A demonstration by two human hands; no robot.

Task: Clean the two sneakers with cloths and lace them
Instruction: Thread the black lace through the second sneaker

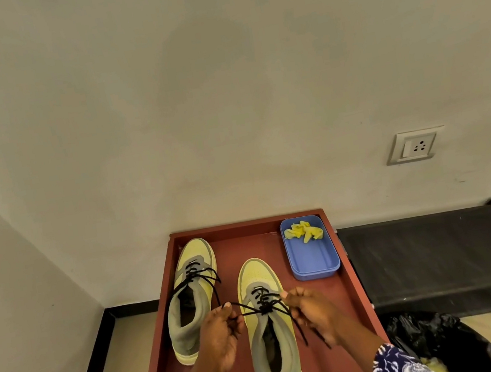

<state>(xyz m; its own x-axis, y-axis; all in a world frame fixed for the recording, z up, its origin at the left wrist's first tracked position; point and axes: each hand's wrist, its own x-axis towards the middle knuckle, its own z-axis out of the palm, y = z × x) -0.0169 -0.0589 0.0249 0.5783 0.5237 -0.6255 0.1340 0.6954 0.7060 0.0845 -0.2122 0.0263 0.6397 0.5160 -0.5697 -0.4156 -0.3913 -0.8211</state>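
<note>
Two yellow-and-grey sneakers stand on a red-brown table, toes pointing away from me. The left sneaker carries loose black laces draped over its side. The right sneaker lies between my hands. My left hand pinches one end of its black lace, and my right hand pinches the other end, both strands pulled taut outward from a crossing over the tongue. A loose lace tail hangs below my right hand. A crumpled yellow cloth sits in a blue tray.
The blue tray stands at the table's far right corner. A black slatted rack adjoins the table on the right, with a black bin bag below it. A wall with a socket rises behind.
</note>
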